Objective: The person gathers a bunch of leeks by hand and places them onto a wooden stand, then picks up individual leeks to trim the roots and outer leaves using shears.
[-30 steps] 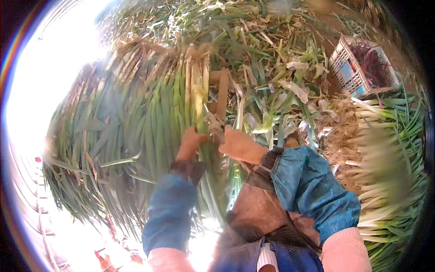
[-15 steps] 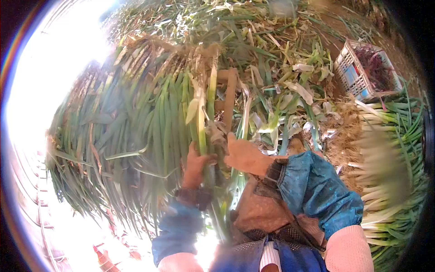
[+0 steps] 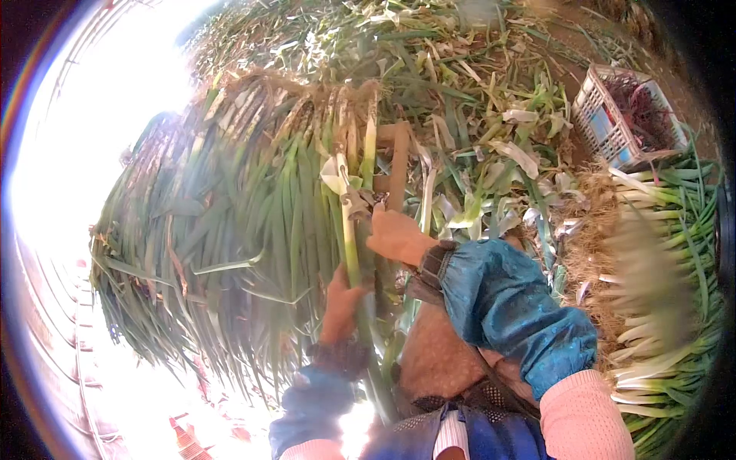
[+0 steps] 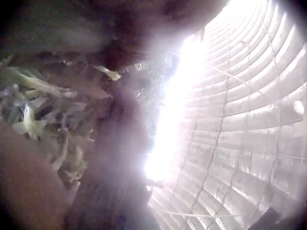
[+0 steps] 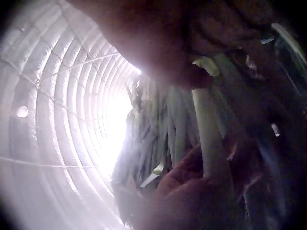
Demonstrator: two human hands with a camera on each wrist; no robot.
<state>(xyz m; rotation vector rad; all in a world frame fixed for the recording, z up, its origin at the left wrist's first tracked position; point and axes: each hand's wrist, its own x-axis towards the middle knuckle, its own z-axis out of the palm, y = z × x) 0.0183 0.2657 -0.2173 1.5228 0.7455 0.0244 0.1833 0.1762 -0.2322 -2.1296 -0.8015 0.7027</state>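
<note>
Left hand (image 3: 341,308) grips a green onion stalk (image 3: 349,244) between thumb and fingers, seemingly to steady it; right hand (image 3: 399,238) close by, finger hold can't tell.

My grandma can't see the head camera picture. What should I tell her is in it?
A person's left hand holds a long green stalk, with the right hand close beside it. Leafy stalks are heaped at picture left; pale-stemmed stalks and a white crate are at the right.
</note>
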